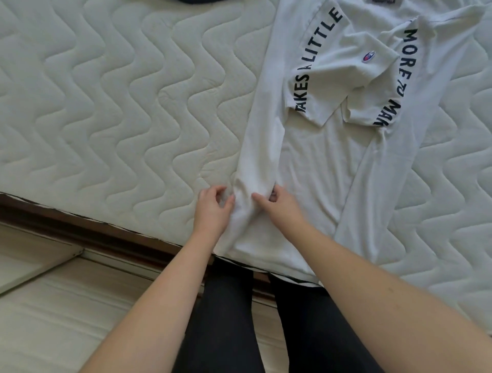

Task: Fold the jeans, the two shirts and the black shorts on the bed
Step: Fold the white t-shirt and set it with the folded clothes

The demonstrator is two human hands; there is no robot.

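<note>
A white shirt (327,149) with black lettering lies lengthwise on the quilted mattress (111,106), both sides and sleeves folded inward over its middle. Its hem hangs slightly over the bed's near edge. My left hand (213,210) pinches the folded left edge near the hem. My right hand (279,207) grips the same fold just to the right, fingers curled into the cloth. A sliver of a dark garment (197,1) shows at the top edge; which garment it is I cannot tell.
The mattress's near edge runs diagonally from left to lower right, with a dark wooden bed frame (87,234) below it. Pale floor (58,314) lies beneath. My legs in dark trousers (266,327) stand against the bed.
</note>
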